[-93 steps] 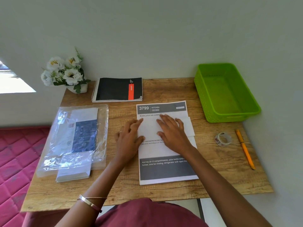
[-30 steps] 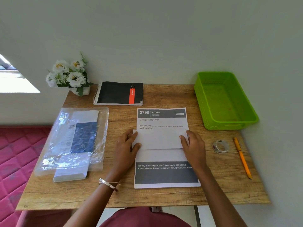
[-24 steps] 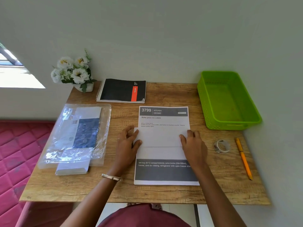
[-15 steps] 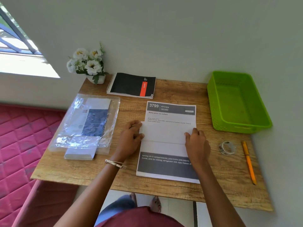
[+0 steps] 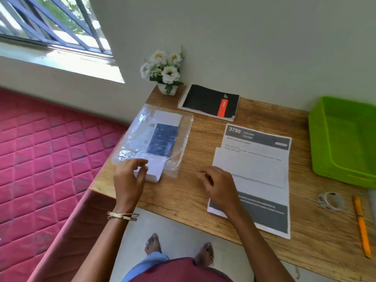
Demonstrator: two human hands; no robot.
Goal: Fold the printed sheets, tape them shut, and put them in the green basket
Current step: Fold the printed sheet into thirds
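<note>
Wood-grain desk (image 5: 254, 251), matte, knots visible. Printed sheet (image 5: 264, 208) flat on it, header "3799", dark grey bands top and bottom. Folded white sheet (image 5: 250, 167) lies across its middle, crisp rectangular edges, no tape on it that I can see. Green basket (image 5: 333, 151) at right, glossy plastic, rectangular, nothing in it. Tape roll (image 5: 331, 200) translucent, just beside orange pen (image 5: 361, 226), both near the desk's right edge.

Left hand (image 5: 128, 180) at the near end of a crinkly clear plastic bag (image 5: 142, 143), fingertips pinching the white paper stack (image 5: 155, 171) sticking out of it. Right hand (image 5: 220, 188) hovers at the printed sheet's left edge, fingers loosely curled, holding nothing.

Versus 0.5 s ago: both hands are off the folded sheet, left hand has gone to the bag, view has swung left, motion-blurred. Black spiral notebook (image 5: 209, 101) and white flowers (image 5: 162, 68) unchanged at the back.
</note>
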